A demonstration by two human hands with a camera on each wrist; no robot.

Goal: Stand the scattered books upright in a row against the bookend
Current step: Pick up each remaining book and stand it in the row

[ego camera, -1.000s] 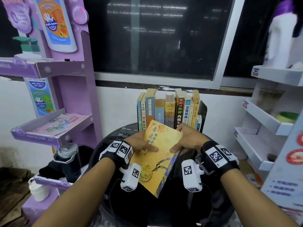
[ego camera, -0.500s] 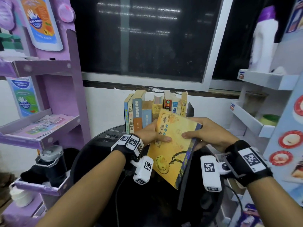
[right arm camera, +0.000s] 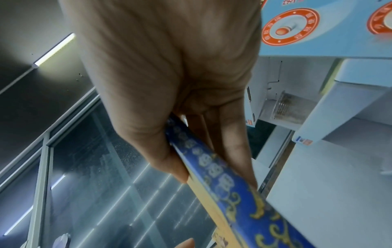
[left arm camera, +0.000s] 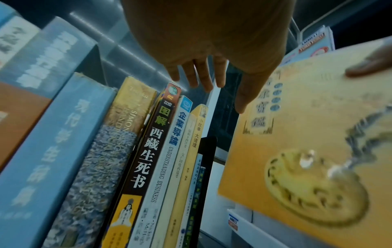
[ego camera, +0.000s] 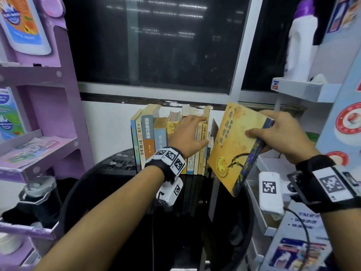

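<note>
Done: row [ego camera: 170, 137] of approx. 9 books upright on black table [ego camera: 121, 173], spines out.
Bookend: black plate [left arm camera: 206, 167] at row's right end, touching the last thin book.
Left: yellow book [ego camera: 237, 145] not yet in row; can't see other strays.
R hand [ego camera: 281, 132]: pinching yellow book by its blue spine, thumb on cover; book tilted, in the air just right of bookend.
L hand [ego camera: 185, 133]: fingers straight, holding nothing, at tops of the right-end books, prob. steadying or parting them.
In the way: bookend sits btw. yellow book & row, so a slot needs opening.
Around: purple rack [ego camera: 39, 106] left, white shelves [ego camera: 304, 90] right, dark window [ego camera: 156, 42] behind.
</note>
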